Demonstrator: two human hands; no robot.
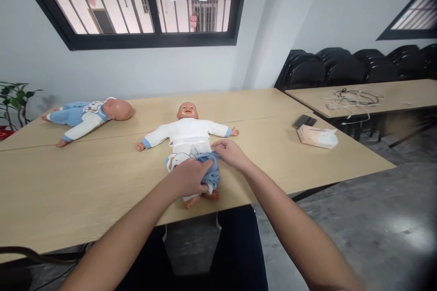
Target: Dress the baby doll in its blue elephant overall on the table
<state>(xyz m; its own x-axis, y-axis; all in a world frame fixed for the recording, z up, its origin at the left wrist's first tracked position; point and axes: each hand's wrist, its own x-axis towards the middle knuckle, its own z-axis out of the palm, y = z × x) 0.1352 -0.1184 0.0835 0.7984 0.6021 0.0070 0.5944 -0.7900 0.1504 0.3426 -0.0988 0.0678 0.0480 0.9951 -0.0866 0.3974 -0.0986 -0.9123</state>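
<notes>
A baby doll [187,128] lies on its back on the table, head toward the wall and feet toward me. It wears a white top with blue cuffs, and its arms are spread. Over its legs is a bunched blue garment [212,173] with a cartoon animal on a white patch. My left hand [191,176] is closed on the garment, thumb on top, hiding part of it and of the doll's legs. At the garment's upper right edge, my right hand [229,152] pinches the blue cloth between thumb and fingertips.
A second doll [92,112] in blue and white lies at the left on the table [102,182]. To the right are a phone [305,121] and a tissue box [317,137]. Tangled cables [357,99] lie on another table, before stacked black chairs [307,70].
</notes>
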